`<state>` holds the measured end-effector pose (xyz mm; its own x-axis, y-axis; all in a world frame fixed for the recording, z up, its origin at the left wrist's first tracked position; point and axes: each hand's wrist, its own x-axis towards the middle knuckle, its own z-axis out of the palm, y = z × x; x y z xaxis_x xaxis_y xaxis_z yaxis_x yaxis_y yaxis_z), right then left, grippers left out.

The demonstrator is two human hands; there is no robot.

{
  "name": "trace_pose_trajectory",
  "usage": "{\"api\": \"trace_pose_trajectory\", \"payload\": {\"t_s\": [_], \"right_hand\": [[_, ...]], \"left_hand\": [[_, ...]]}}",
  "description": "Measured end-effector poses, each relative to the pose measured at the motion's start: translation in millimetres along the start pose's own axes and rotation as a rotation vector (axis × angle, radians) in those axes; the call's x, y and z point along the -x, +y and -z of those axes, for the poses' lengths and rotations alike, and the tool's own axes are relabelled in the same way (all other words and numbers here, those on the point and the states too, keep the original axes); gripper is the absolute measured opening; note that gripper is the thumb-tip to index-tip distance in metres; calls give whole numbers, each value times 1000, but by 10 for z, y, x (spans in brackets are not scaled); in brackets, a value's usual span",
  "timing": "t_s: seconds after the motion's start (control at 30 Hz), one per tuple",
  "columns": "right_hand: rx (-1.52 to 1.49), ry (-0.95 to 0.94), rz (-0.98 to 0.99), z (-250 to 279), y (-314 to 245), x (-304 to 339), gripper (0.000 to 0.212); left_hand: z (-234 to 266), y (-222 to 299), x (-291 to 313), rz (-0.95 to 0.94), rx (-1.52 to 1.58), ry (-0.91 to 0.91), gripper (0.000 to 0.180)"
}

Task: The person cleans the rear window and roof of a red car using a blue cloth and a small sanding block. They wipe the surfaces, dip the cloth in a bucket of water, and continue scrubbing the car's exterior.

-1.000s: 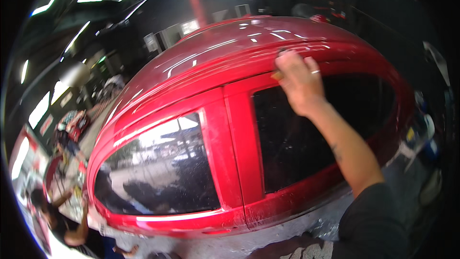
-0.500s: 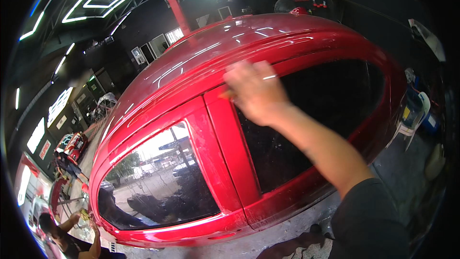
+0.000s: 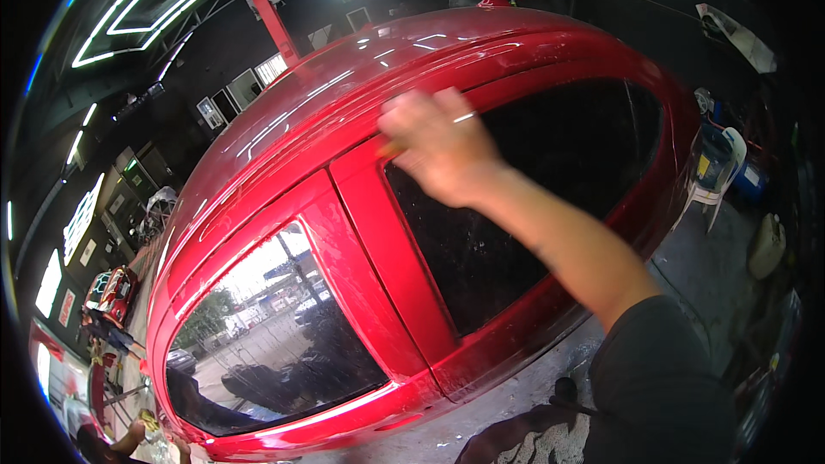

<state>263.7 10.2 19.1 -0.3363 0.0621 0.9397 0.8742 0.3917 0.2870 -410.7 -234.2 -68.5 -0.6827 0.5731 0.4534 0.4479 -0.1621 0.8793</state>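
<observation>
My right hand (image 3: 440, 146) is blurred by motion and wears a ring. It presses on the red car (image 3: 378, 219), at the top of the door frame just below the roof edge. The fingers are closed over something; only a small yellow-orange edge (image 3: 389, 150) of it shows under the palm, and its kind is hidden. Beneath the hand is a dark side window (image 3: 533, 180). Streaks and wet-looking marks lie on the door panel and on the other window (image 3: 275, 335). My left hand is out of view.
At the lower left a co-worker's hand (image 3: 131, 438) is near a yellowish cloth (image 3: 148, 419). Another person (image 3: 107, 331) stands farther off by a second red car (image 3: 119, 292). A white plastic chair (image 3: 727, 174) with a large bottle (image 3: 710, 155) stands right of the car.
The view has shifted, so the car sits further left and lower door parts show differently. My right hand stays at the upper door frame, still closed. The co-worker is now less in view.
</observation>
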Motion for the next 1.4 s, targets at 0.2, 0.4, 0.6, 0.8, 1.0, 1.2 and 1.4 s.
{"api": "trace_pose_trajectory", "payload": {"t_s": [0.2, 0.4, 0.6, 0.8, 1.0, 1.2, 1.4], "right_hand": [[244, 27, -379, 121, 747, 372, 33], [-16, 123, -41, -217, -44, 70, 44], [674, 99, -196, 783, 2585, 1308, 34], [-69, 20, -217, 198, 1124, 488, 48], [-152, -57, -123, 630, 2207, 942, 51], [319, 49, -611, 1488, 4752, 2575, 37], [42, 34, -469, 1188, 3525, 1737, 55]], "left_hand": [[-609, 8, -70, -36, -13, -84, 64], [-1237, 250, 95, -125, -40, -173, 62], [-1849, 465, 441, -191, -35, -245, 60], [-2704, 1123, 1165, -301, -73, -299, 58], [-3562, 2138, 1852, -535, -132, -376, 57], [-4354, 3684, 2147, -1365, -356, -243, 63], [-5859, 4930, 2681, -1545, -159, -291, 64]]}}
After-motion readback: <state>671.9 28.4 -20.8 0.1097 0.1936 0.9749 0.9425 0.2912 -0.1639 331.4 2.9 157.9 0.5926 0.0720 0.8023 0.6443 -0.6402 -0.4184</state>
